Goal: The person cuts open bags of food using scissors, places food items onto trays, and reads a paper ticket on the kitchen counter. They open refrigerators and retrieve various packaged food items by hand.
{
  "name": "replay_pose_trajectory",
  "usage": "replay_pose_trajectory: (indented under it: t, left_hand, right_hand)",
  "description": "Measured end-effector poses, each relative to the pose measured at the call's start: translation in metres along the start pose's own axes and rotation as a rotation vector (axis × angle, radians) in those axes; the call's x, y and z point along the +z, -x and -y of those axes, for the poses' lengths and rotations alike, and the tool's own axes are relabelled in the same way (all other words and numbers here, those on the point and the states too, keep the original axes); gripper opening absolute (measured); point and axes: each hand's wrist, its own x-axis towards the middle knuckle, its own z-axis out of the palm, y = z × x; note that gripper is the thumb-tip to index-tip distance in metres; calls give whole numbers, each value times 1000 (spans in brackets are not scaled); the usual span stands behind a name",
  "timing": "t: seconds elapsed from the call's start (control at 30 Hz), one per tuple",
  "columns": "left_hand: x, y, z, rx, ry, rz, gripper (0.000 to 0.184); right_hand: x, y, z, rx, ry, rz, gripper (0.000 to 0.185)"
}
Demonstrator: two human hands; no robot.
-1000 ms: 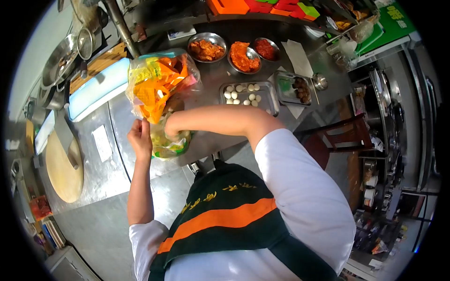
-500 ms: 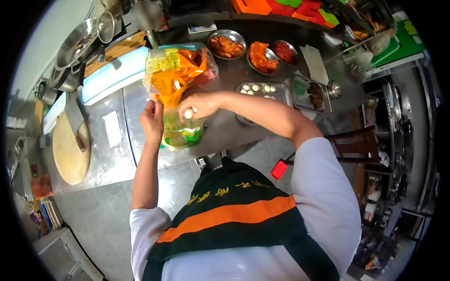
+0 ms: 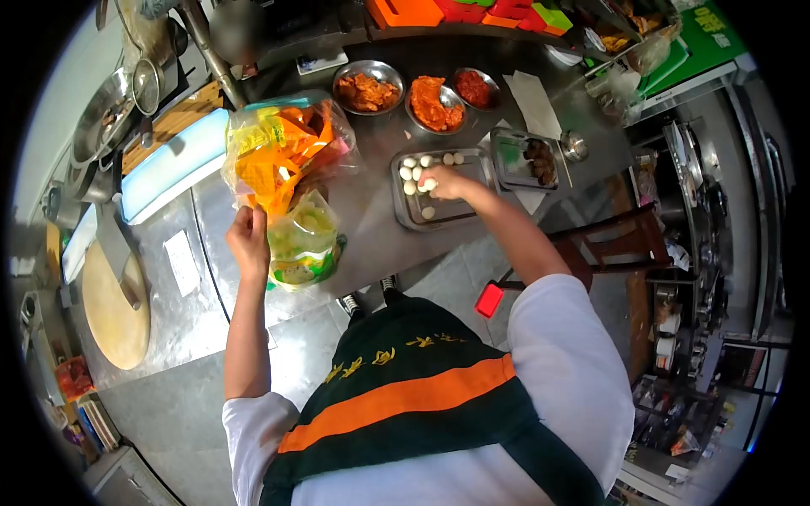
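At the edge of a clear plastic bag with green and yellow print (image 3: 304, 246), my left hand (image 3: 248, 239) is closed, pinching the plastic near its mouth. My right hand (image 3: 447, 183) reaches over a metal tray (image 3: 407, 218) at the centre, its fingers closed around a small white ball (image 3: 429, 184). Several similar white balls (image 3: 410, 162) lie in the tray, mostly in its left and upper part. A larger plastic bag with orange and yellow packets (image 3: 274, 164) sits just behind the clear bag.
Metal bowls of orange-red food (image 3: 369, 88) stand at the back. Right of the tray is another tray with dark pieces (image 3: 540, 162). A cleaver (image 3: 114, 244) lies across a round board (image 3: 118, 325) at left. A wooden chair (image 3: 620, 244) stands at right.
My right hand has moved from the plastic bag rightward to the metal tray with white balls in its fingers. My left hand stays at the bag. The view has shifted slightly right.
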Motion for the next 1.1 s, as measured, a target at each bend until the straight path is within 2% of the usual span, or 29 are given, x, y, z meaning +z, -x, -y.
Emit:
replay_pose_trajectory:
  t: [0.07,0.13,0.17,0.2,0.27,0.33,0.37,0.47,0.53,0.57,0.63,0.67,0.73,0.77,0.83,0.87,0.93,0.97,1.07,1.1]
  left_hand:
    - [-2,2,1,-4,-15,-6,28]
    - [-6,2,-4,-18,-98,16,26]
    - [-6,2,-5,-20,-101,16,26]
    - [-5,3,-7,-22,-56,13,26]
    - [-5,8,-7,-39,-20,-14,25]
    - [-5,11,1,-49,43,4,25]
    - [-5,11,5,-23,49,12,25]
    - [-5,14,-4,-9,-49,-19,27]
    - [-5,18,-7,-10,-57,-23,27]
    - [-5,19,-7,-11,-64,-19,27]
    - [-8,24,-4,4,-66,-5,27]
    - [-8,26,-4,2,-72,0,28]
    - [-8,29,-7,20,-16,-6,29]
    - [-9,30,-6,-1,14,-21,30]
    - [-13,28,-2,-16,40,-53,29]
    - [-15,27,1,-6,34,-42,29]
    - [-14,25,7,18,21,-94,30]
    - [-15,25,2,26,9,-99,30]
    - [-16,23,0,-17,-16,-73,31]
    - [-15,21,0,2,-13,-80,32]
  right_hand:
    - [2,3,-5,135,-231,-12,35]
    - [-9,4,-4,115,-80,-179,33]
    - [-23,11,14,231,-146,-167,29]
    - [-28,10,14,-13,154,-315,25]
    - [-45,18,60,-229,-275,-267,20]
    - [-51,28,125,-361,-379,-84,16]
    - [-45,30,149,-546,-487,8,14]
    - [-11,11,192,-847,-147,69,16]
    - [16,-10,206,-798,99,239,20]
    - [35,-25,210,-779,370,334,20]
    - [41,-31,236,-720,705,565,25]
    - [46,-38,240,-705,701,545,25]
    - [56,-46,245,-698,805,692,31]
    - [57,-47,248,-691,799,685,31]
    - [62,-43,255,-656,965,768,36]
    - [81,-53,248,-654,955,755,36]
    - [122,-82,219,-480,808,573,40]
    - [87,-54,239,-458,719,607,43]
    - [86,-65,236,-456,719,713,43]
    - [88,-74,229,-459,633,774,45]
